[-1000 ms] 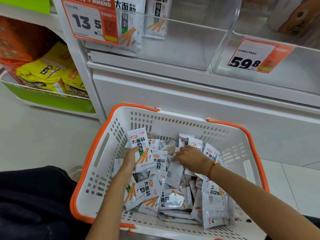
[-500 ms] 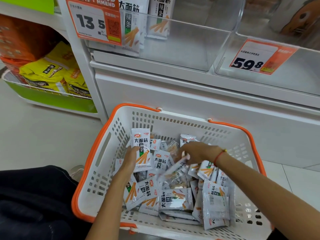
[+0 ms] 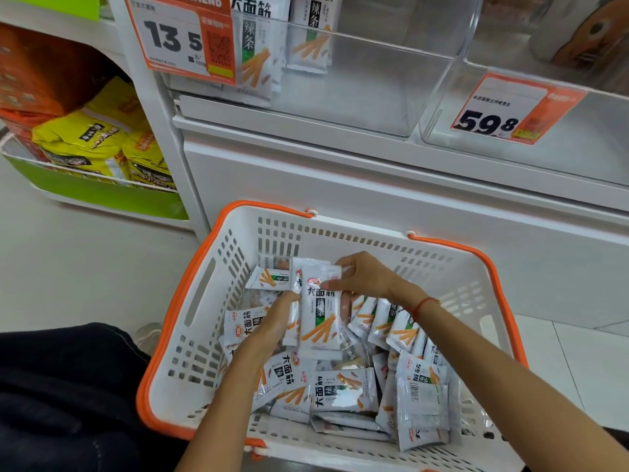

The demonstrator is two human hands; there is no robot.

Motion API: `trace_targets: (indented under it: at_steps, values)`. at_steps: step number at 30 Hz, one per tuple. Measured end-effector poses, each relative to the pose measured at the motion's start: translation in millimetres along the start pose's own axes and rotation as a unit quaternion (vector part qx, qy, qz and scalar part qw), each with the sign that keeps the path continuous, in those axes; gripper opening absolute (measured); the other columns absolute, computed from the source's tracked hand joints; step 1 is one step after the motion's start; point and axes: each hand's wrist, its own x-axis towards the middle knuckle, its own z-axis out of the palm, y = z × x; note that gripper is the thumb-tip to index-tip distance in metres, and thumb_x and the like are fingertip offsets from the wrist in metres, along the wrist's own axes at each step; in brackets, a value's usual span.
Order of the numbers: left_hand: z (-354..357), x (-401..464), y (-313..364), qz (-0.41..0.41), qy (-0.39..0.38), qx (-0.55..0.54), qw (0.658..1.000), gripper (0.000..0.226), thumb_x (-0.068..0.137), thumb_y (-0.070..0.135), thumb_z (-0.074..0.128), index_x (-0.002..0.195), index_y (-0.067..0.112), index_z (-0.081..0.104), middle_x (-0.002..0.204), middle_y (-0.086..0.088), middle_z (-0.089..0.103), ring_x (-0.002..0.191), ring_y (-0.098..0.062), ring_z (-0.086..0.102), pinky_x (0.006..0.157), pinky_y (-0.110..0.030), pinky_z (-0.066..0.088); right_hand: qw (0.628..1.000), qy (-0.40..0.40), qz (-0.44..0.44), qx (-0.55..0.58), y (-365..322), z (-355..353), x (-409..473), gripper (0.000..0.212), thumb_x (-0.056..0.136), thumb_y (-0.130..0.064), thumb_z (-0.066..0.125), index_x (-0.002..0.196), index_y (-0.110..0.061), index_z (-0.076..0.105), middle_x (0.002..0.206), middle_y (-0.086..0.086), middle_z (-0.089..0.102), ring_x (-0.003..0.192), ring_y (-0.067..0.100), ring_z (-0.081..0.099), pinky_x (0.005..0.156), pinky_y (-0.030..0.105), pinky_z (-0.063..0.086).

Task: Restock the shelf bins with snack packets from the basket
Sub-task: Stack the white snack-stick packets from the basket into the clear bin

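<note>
A white basket with an orange rim [image 3: 204,321] stands on the floor below the shelf and holds several white snack packets [image 3: 343,391] with orange sticks printed on them. Inside it, my left hand [image 3: 277,318] grips a small upright stack of packets [image 3: 320,311] from the left side. My right hand [image 3: 364,275] pinches the top edge of the same stack. Above, a clear shelf bin [image 3: 357,93] holds a few of the same packets [image 3: 258,52] at its left end.
A second clear bin [image 3: 561,141] with a 59.8 price tag sits to the right. A 13.5 price tag [image 3: 180,35] hangs on the left bin. Yellow bags [image 3: 92,141] fill a green-fronted shelf at the left. My dark-clothed knee [image 3: 68,396] is beside the basket.
My right hand has brought a packet from the right of the pile over to the left hand's packets. Both hands now hold the stack together, raised a little toward the basket's far wall.
</note>
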Motion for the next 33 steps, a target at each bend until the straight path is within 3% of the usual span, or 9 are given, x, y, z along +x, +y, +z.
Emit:
trace_targets:
  at_steps: [3,7,17,20,22,25,28,31,33]
  values:
    - [-3,4,-3,-0.011,0.02,-0.025,0.999,0.037,0.097,0.032,0.034,0.083,0.014,0.064,0.072,-0.01,0.071,0.071,-0.028,0.063,0.078,-0.042,0.05,0.995,0.095,-0.007,0.014,2,12,7,0.026,0.075,-0.024,0.079,0.09,-0.01,0.062,0.082,0.013,0.073,0.062,0.02,0.069,0.06,0.028,0.058]
    - [0,3,3,0.012,0.013,-0.046,0.999,0.042,0.099,0.039,0.03,0.099,0.018,0.066,0.103,-0.015,0.069,0.096,-0.03,0.063,0.097,-0.046,0.045,0.983,0.177,-0.028,0.03,4,28,12,0.029,0.075,-0.027,0.079,0.089,-0.014,0.057,0.074,0.013,0.073,0.055,0.017,0.067,0.056,0.025,0.055]
    - [0,10,-2,0.01,-0.021,-0.097,0.995,0.024,0.097,0.031,0.045,0.104,0.015,0.062,0.082,-0.007,0.068,0.072,-0.022,0.062,0.074,-0.035,0.049,0.948,0.292,-0.048,0.117,5,62,12,0.03,0.075,-0.025,0.08,0.089,-0.013,0.057,0.061,0.008,0.067,0.055,0.018,0.065,0.063,0.038,0.058]
    - [0,6,0,0.017,-0.017,-0.085,0.996,0.028,0.096,0.031,0.048,0.119,0.016,0.055,0.092,-0.009,0.066,0.077,-0.022,0.063,0.069,-0.033,0.051,0.939,0.322,-0.043,0.113,4,65,10,0.037,0.075,-0.035,0.078,0.1,-0.017,0.057,0.079,0.003,0.067,0.066,0.014,0.063,0.066,0.034,0.057]
    - [1,3,5,0.021,0.001,-0.093,0.995,0.038,0.094,0.036,0.051,0.127,0.018,0.052,0.113,-0.012,0.064,0.096,-0.028,0.063,0.086,-0.041,0.051,0.936,0.336,-0.021,0.107,2,62,3,0.049,0.078,-0.042,0.073,0.116,-0.02,0.051,0.095,-0.001,0.059,0.081,0.014,0.061,0.072,0.031,0.054]
    - [1,-2,14,0.041,0.012,-0.096,0.994,0.059,0.086,0.048,0.056,0.135,0.017,0.048,0.13,-0.014,0.056,0.118,-0.031,0.054,0.104,-0.049,0.04,0.97,0.143,0.033,0.195,0,48,-12,0.058,0.088,-0.039,0.062,0.136,-0.017,0.037,0.12,0.003,0.052,0.109,0.022,0.056,0.095,0.038,0.048]
    - [4,-9,23,0.07,0.011,-0.112,0.991,0.052,0.088,0.044,0.056,0.13,0.014,0.05,0.12,-0.012,0.06,0.108,-0.029,0.058,0.099,-0.043,0.044,0.978,-0.047,0.044,0.198,-8,40,-24,0.061,0.092,-0.033,0.056,0.144,-0.021,0.027,0.137,0.001,0.046,0.126,0.02,0.044,0.108,0.041,0.035]
    - [7,-14,32,0.095,0.004,-0.12,0.988,0.097,0.058,0.065,0.069,0.139,0.02,0.044,0.141,-0.008,0.048,0.128,-0.028,0.046,0.11,-0.049,0.033,0.988,-0.061,-0.005,0.144,-26,32,-31,0.049,0.098,-0.026,0.048,0.143,-0.025,0.028,0.132,-0.001,0.049,0.121,0.018,0.048,0.098,0.027,0.039]
    - [9,-19,43,0.125,-0.011,-0.128,0.984,0.092,0.054,0.064,0.068,0.135,0.023,0.05,0.141,-0.008,0.047,0.13,-0.027,0.044,0.11,-0.049,0.032,0.991,-0.037,-0.053,0.12,-36,26,-34,0.045,0.1,-0.02,0.045,0.142,-0.022,0.028,0.126,-0.003,0.05,0.107,0.008,0.053,0.081,0.006,0.043]
